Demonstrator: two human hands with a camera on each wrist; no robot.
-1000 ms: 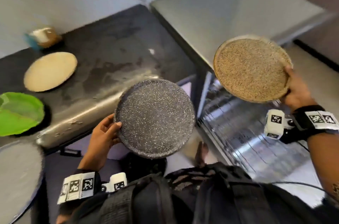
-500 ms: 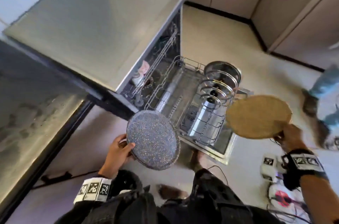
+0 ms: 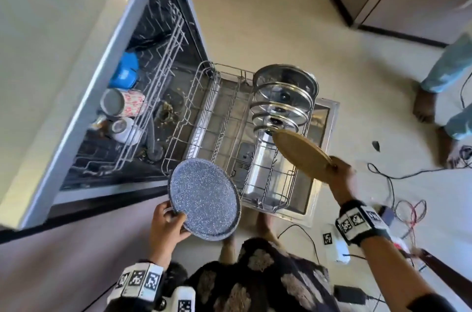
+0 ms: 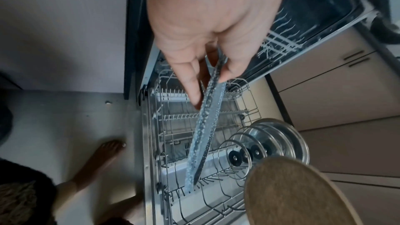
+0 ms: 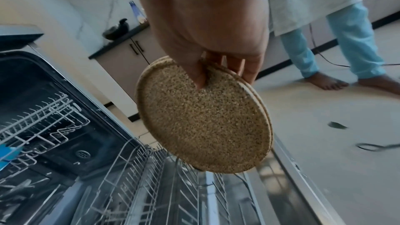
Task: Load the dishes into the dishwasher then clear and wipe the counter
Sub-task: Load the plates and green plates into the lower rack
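While both hands' fingers grip plates (image 3: 204, 195), the dishwasher rack (image 3: 224, 133) stands over tiled floor (image 3: 357, 76).

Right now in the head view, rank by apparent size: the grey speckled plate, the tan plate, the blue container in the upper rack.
1. grey speckled plate, seen almost face-on.
2. tan plate, tilted edge-on, so it looks narrower; its true size may match the grey one.
3. blue container, clearly smallest, though farther away.
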